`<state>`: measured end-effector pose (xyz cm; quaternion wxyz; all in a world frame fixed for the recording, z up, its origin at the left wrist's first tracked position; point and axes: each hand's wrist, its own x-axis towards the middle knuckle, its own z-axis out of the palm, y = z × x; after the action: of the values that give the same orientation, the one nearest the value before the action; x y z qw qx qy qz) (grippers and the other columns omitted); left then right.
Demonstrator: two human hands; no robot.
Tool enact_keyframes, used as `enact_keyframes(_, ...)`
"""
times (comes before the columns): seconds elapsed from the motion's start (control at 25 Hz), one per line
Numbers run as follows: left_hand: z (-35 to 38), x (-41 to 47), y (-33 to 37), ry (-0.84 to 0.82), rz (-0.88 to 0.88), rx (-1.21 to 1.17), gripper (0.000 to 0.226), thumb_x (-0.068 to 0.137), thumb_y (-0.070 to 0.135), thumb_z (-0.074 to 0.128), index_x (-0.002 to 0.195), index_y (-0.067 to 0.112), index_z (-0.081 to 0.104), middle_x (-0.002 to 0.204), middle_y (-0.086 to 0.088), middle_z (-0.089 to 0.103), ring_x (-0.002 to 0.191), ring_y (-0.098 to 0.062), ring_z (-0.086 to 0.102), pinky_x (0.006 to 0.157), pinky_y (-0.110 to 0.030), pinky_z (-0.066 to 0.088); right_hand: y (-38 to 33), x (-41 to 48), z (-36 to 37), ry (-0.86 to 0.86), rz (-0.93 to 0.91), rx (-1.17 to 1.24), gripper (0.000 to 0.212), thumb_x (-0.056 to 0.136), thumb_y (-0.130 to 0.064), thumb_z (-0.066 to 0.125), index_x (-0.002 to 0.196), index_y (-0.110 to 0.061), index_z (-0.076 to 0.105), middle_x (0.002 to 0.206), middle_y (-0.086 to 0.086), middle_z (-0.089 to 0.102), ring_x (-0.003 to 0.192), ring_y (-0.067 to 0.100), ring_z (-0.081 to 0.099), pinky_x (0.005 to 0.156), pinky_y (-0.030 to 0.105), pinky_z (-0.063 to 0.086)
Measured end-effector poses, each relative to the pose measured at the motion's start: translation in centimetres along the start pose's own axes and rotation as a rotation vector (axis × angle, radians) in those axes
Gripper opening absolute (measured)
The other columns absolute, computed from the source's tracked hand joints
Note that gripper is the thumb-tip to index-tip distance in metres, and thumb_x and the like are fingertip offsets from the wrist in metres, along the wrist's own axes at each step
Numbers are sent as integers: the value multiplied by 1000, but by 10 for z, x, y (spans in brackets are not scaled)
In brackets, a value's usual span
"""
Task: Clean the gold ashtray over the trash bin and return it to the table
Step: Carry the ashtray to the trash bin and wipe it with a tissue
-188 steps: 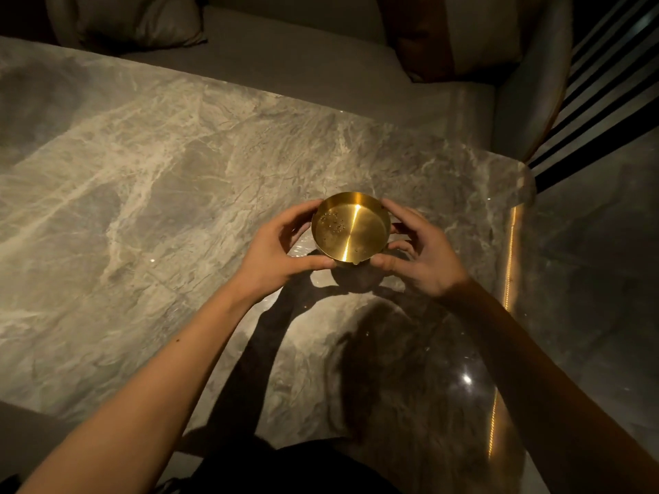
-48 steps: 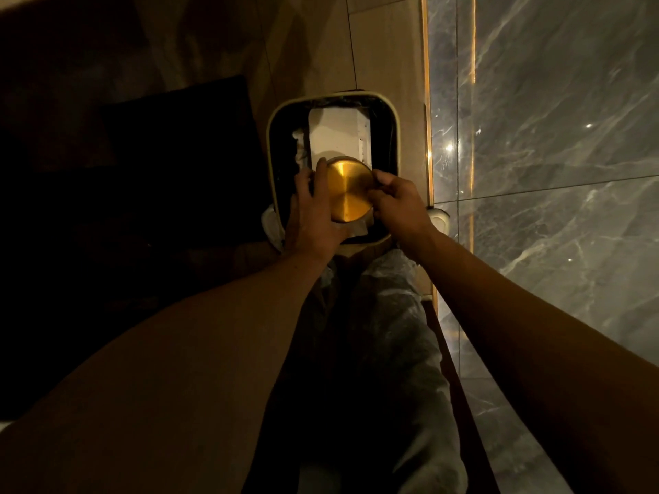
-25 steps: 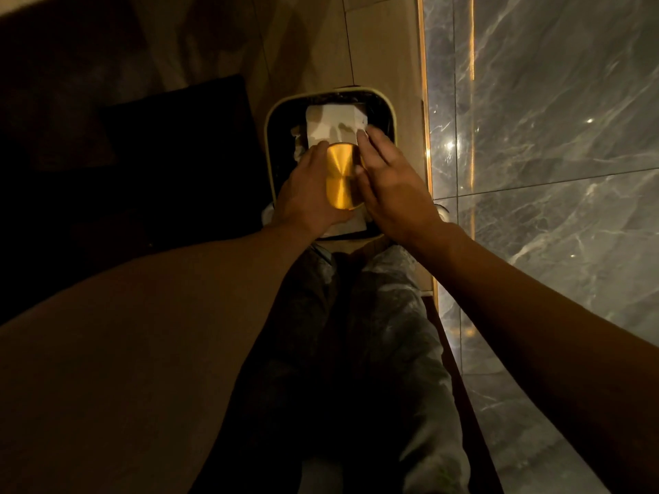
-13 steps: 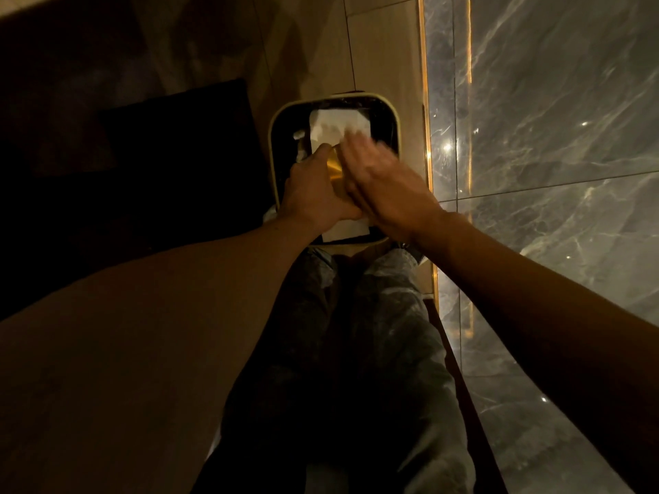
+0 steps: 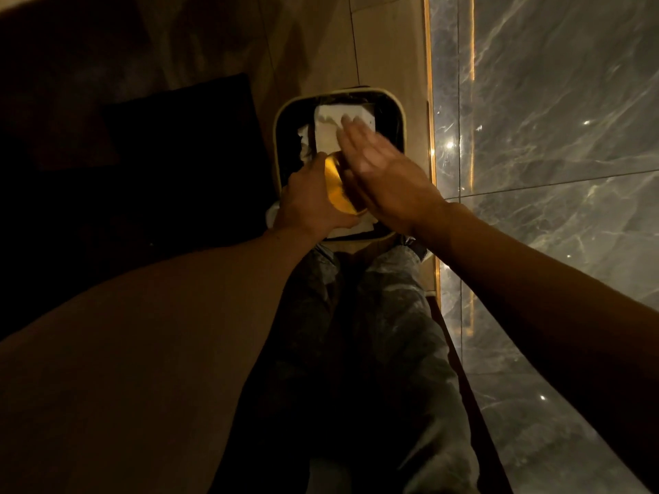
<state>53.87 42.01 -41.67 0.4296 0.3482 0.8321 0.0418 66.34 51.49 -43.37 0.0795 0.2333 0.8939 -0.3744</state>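
The left hand grips the gold ashtray with fingers curled around its near edge. The ashtray is tilted on edge, so that only a narrow crescent of its gold surface shows between the two hands. It is held above the open trash bin, over the near half of the opening.

The right hand is open and flat, fingers extended and held together, grasping nothing. Its palm side faces the ashtray from the right. Whether the palm touches the metal cannot be told, as the hand covers the contact area and its fingertips are motion-blurred.

The bin is a rounded rectangle with a light rim and a dark interior. White paper lies inside it, just beyond the fingertips of the right hand; more white paper shows below the left hand at the near rim.

Both forearms reach forward and down from the bottom of the view. The person's legs, in dark mottled trousers, stand directly below the hands, just short of the bin.

A grey veined marble surface with a lit gold edge strip runs along the right of the right hand. Tan floor tiles lie beyond the bin. A dark mat lies to the left of the left hand.
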Motion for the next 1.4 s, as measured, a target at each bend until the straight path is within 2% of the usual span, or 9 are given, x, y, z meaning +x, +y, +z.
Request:
enact_keyframes(0.24,5,12,5,-8,-7,15,97,46,47,90,130,21,49,124,-4,65,115,-26,61,93,-42,53,7,-10,11,-126,-58,-24,63,100,-38,23,152,-3,14,161,20,14,150,34,12,120,51,21)
enact_keyframes(0.4,10,7,2,9,23,-22,90,45,46,91,122,19,53,118,-2,67,108,-23,64,86,-33,53,5,-6,6,25,2,-39,56,104,-27,31,151,-2,16,160,19,15,150,30,11,122,48,19)
enact_keyframes(0.52,9,6,3,-27,28,19,93,48,47,91,127,20,51,121,-2,65,111,-24,63,88,-34,52,10,-13,9,-203,-77,-61,60,103,-33,30,152,-2,14,161,22,13,150,34,10,121,48,21)
enact_keyframes(0.68,7,4,2,0,22,-5,90,48,48,90,124,18,53,119,-4,67,110,-26,63,87,-38,54,-1,-6,-7,85,-10,37,55,104,-24,33,150,1,19,159,22,19,149,33,14,122,45,20)
enact_keyframes(0.84,2,7,5,-52,11,74,102,46,52,89,132,19,47,127,-5,62,117,-28,59,95,-44,51,5,-17,4,-221,-50,16,61,103,-26,39,152,-1,13,161,22,13,150,35,10,122,48,19)
enact_keyframes(1.0,2,6,5,-28,6,23,93,44,50,90,123,19,51,121,-4,65,112,-25,61,91,-40,53,-5,-2,-8,91,48,95,54,102,-22,35,150,-1,20,159,22,20,149,34,16,122,40,17)
enact_keyframes(1.16,-1,5,7,-53,-18,58,100,44,51,89,129,21,48,124,-5,64,114,-27,61,92,-44,54,3,-13,2,-175,-41,9,60,103,-29,36,153,-5,12,162,20,11,150,33,9,122,48,18)
enact_keyframes(1.28,-2,3,6,-18,-13,7,100,40,58,84,127,22,49,122,-4,65,112,-26,62,90,-42,55,-4,-6,-12,110,91,65,58,103,-26,31,152,-1,12,161,15,7,150,29,8,123,40,10)
enact_keyframes(1.4,-3,5,11,-13,25,25,99,47,47,90,133,19,48,127,-6,63,117,-28,60,93,-39,52,-4,-12,-1,-55,-71,-15,61,100,-30,27,150,3,17,159,24,18,148,38,19,119,51,25)
